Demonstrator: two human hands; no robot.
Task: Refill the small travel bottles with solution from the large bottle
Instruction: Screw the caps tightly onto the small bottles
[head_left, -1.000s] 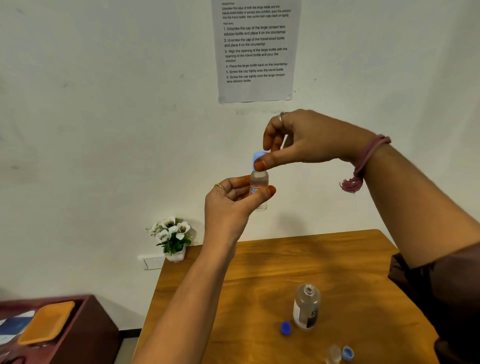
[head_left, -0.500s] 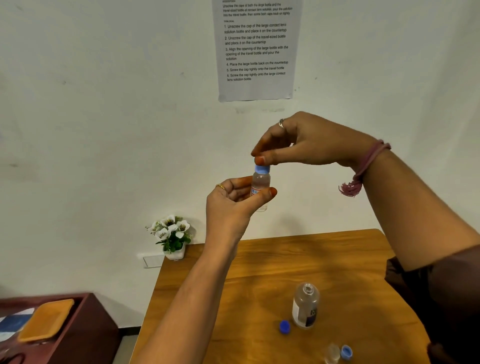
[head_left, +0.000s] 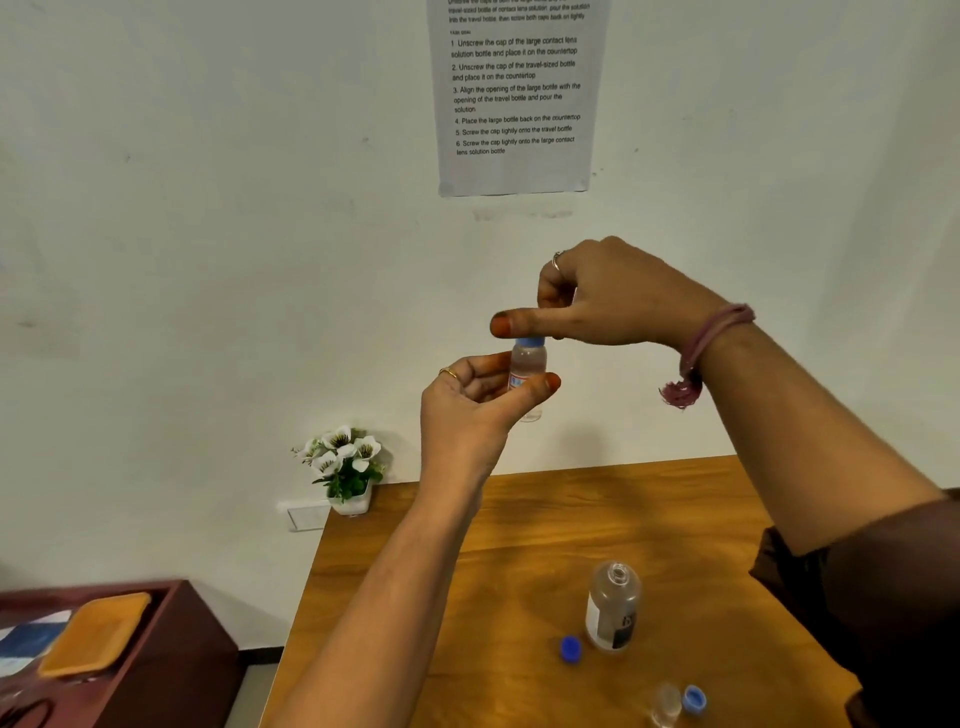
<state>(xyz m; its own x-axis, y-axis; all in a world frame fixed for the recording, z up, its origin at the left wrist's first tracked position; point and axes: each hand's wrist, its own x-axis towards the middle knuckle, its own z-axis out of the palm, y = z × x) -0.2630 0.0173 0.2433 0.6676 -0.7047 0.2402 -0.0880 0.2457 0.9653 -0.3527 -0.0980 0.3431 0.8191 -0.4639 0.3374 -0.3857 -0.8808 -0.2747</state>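
Holding travel bottle (head_left: 528, 370) high above table edge (head_left: 571, 474).

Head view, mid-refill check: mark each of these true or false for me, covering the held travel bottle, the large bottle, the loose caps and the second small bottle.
1. The left hand grips the travel bottle. True.
2. The large bottle on the table has its cap on. False: its neck is open, and a dark blue cap lies beside it.
3. The right hand is at the light blue cap on the held bottle. True.
4. The large bottle lies on its side. False: it stands upright.
5. A second small bottle stands uncapped near the table's front edge, with a loose light blue cap beside it. True.
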